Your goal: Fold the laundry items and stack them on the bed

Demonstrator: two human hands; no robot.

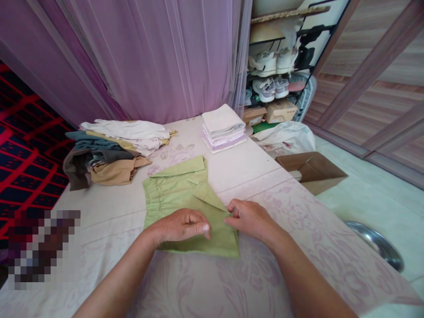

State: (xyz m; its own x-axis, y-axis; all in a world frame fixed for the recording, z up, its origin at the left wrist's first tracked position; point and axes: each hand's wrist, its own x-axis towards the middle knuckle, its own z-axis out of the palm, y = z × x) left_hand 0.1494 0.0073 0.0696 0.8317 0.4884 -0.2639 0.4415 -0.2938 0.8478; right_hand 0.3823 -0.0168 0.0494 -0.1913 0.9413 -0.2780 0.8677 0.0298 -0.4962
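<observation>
Light green shorts (pixel 188 181) with a gathered elastic waistband lie on a pale flowered sheet, the waistband toward the left. One leg is spread toward the back, and the nearer part reaches toward me. My left hand (pixel 185 225) is over the near half of the shorts, its fingers loosely bent and the thumb apart, with nothing visible in it. At the right leg edge, my right hand (pixel 248 216) has its fingertips closed on the cloth, where a crease runs up to them. The cloth beneath both hands is partly hidden.
A folded white and lilac cloth stack (pixel 223 128) sits behind the shorts. Loose clothes (pixel 112 150) are heaped at back left. Beyond the right edge are an open cardboard box (pixel 314 170), a metal basin (pixel 377 243) and a shoe rack (pixel 274 66). A purple curtain (pixel 159 57) hangs behind.
</observation>
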